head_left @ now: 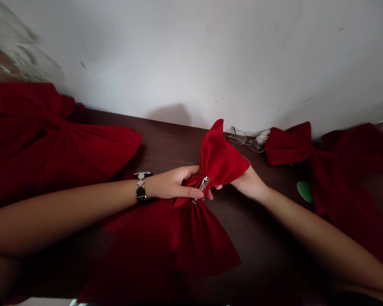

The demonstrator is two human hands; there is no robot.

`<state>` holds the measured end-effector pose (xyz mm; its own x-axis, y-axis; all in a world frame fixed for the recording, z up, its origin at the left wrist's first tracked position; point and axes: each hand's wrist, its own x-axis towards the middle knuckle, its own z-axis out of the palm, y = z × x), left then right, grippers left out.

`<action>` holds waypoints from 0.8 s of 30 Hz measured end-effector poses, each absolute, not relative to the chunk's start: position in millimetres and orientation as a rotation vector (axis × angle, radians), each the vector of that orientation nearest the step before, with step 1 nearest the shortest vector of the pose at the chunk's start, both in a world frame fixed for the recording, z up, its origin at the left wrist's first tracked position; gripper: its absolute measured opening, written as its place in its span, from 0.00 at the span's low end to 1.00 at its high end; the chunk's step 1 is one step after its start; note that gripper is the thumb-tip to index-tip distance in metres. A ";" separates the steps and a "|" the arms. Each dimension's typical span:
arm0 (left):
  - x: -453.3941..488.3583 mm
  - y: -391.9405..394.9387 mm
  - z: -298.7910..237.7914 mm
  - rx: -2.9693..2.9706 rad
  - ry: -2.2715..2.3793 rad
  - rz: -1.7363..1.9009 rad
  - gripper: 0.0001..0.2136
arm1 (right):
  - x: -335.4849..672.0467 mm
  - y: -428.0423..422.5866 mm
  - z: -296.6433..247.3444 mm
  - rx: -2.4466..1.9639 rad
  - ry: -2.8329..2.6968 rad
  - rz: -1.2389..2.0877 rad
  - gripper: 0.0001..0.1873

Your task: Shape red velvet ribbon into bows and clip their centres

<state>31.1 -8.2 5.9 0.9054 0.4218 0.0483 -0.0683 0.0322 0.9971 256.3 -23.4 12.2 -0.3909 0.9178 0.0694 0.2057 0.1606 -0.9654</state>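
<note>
My left hand [174,182] pinches the gathered waist of a red cloth bow [198,238], with the thumb lying across the folds. A small silver metal clip [204,184] sits on that waist, right next to my left thumb tip. My right hand [245,183] grips the bow from the other side, under its upper red wing. The fingertips of both hands nearly meet behind the cloth, and the folds hide most of my right fingers. The lower wing of the bow hangs down over the dark table.
Two more large red bows lie on the dark wood table [166,144], one at the left [51,140] and one at the right [347,170]. Wire-rimmed glasses [245,140] rest by the white wall [191,55]. A green oval object [304,191] lies nearby.
</note>
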 end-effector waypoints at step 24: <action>32.1 -9.3 9.5 1.440 0.162 0.365 0.19 | 244.8 -34.5 2.5 -0.861 -1.362 1.548 0.10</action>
